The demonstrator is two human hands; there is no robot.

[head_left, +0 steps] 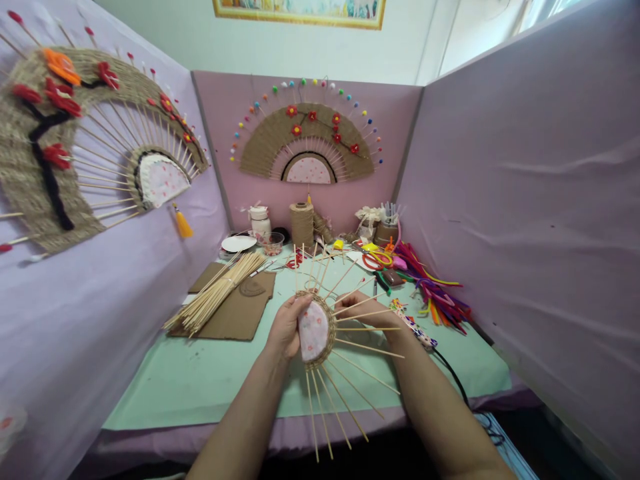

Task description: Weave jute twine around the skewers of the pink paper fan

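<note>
A half-round fan base (314,331), covered in white cloth with small red flowers, is tilted on its side above the table. My left hand (289,325) grips its straight side, thumb on the front. Woven brown twine (331,337) borders the curved edge, and thin wooden sticks (367,329) radiate from it upward, right and down. Behind the right-hand sticks, my right hand (364,311) is closed, fingertips pinched beside the woven border. A thin strand of twine loops near those fingertips; they are partly hidden by the sticks.
A bundle of sticks (220,293) lies on cardboard (245,317) at left. A twine spool (301,225) stands at the back. Colourful pipe cleaners (435,290), pliers (383,283) and a patterned glue gun (415,328) with a black cord lie right. Finished fans (310,143) hang on the partitions.
</note>
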